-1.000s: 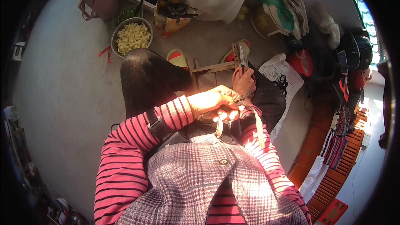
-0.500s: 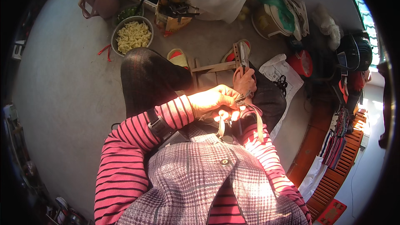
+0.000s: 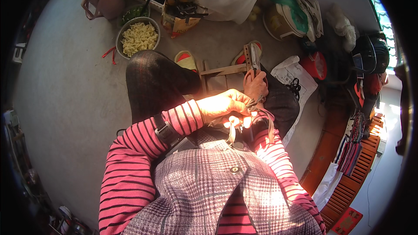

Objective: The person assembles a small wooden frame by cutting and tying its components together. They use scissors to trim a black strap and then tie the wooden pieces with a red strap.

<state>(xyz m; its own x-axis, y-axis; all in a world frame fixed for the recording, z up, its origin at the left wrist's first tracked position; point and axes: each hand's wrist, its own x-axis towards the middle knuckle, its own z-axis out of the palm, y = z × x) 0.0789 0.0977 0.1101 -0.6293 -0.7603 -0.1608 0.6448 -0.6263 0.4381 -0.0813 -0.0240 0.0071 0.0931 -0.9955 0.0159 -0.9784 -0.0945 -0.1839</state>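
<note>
My right hand [image 3: 256, 87] is closed around a pair of scissors [image 3: 254, 58], whose blades point up and away from me. Just below and left of it, my left hand [image 3: 221, 105] pinches a thin greyish strap [image 3: 271, 126] in bright sunlight. One loop of the strap lies over my right wrist and hangs along that sleeve. A second pale strap end [image 3: 231, 134] hangs below my left fingers, in front of my vest. The fingers overlap, so where the strap pieces join or cross is hidden.
A wooden frame [image 3: 224, 70] stands between my knees. Beyond my left knee sits a metal bowl [image 3: 119, 43] of pale cut food. Further off are a white plastic bag [image 3: 235, 4], a box with dark straps [image 3: 178, 24] and a bucket [image 3: 274, 26]. A white sack [image 3: 300, 76] lies right.
The strap over my right wrist has shifted slightly, its hanging end now a little higher. Both hands stay almost in place, and the scissors have not visibly moved.
</note>
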